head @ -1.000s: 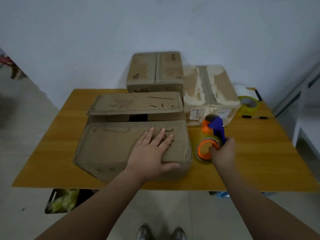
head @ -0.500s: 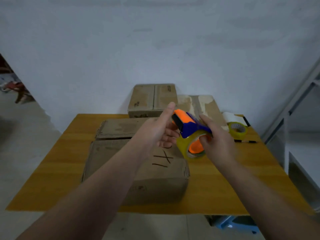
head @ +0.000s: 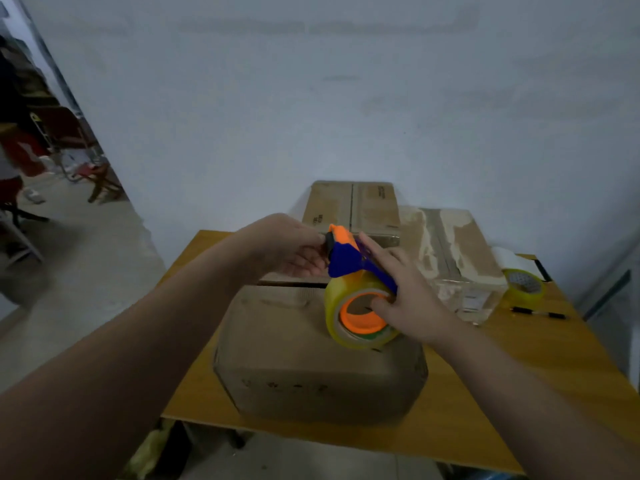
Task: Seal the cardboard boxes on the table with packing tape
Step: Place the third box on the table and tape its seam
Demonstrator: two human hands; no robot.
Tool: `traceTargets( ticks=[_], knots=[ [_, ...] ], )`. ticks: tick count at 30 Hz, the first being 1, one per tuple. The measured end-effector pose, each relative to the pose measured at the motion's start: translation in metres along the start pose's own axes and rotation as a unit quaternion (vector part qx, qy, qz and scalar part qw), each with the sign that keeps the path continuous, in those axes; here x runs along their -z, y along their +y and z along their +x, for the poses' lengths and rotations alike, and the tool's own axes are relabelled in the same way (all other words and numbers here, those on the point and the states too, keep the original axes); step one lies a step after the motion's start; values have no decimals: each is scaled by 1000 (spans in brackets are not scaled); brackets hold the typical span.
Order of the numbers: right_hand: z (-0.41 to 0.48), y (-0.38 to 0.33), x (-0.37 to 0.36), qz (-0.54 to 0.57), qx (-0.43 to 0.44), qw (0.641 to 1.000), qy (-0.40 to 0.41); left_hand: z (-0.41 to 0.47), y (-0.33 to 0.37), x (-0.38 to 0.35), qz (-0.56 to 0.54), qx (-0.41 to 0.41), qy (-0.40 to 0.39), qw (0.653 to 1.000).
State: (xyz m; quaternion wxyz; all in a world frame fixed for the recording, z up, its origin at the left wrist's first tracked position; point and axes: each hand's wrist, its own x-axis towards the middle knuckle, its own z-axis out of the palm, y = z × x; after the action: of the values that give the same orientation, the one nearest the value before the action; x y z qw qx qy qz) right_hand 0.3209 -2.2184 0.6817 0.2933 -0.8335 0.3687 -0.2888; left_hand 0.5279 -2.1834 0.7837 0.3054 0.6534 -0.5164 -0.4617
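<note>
Blue-and-orange plastic tape dispenser (head: 349, 261) hovers over the untaped brown cardboard box (head: 294, 341) at the desk's (head: 519, 375) near edge. Right hand (head: 408, 296) grips its roll side, left hand (head: 291, 247) pinches the orange nose. Risk imo: tape end folds onto itself, and nobody's holding the flaps.

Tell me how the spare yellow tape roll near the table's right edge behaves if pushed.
The spare tape roll seems to lie flat, hole up, so it would probably slide rather than roll. It looks thickly wound, so likely stiff and fairly heavy for its size. It sits near the table edge, so a push rightward might drop it.
</note>
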Motion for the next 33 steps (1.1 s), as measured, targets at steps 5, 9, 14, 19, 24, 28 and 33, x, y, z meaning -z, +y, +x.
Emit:
traceTargets(
  ticks=[5,9,14,19,24,28,33],
  knots=[
    [45,-36,-18,-92,18,994,-59,18,-29,58,179,-12,35,983],
    [85,-62,-38,-260,77,959,-81,35,-69,93,202,-41,52,977],
    [112,-56,-34,-383,63,916,-101,49,-135,149,67,-23,100,992],
    [116,-53,-55,-480,11,862,-159,60,-188,153,64,65,68,993],
    [122,-50,-76,-507,2,844,-176,67,-208,139,57,55,113,991],
    [126,-50,-78,-514,1,835,-197,68,-210,126,-104,76,103,986],
    [131,-48,-73,-520,4,823,-228,74,-214,121,-98,90,104,986]
  ],
)
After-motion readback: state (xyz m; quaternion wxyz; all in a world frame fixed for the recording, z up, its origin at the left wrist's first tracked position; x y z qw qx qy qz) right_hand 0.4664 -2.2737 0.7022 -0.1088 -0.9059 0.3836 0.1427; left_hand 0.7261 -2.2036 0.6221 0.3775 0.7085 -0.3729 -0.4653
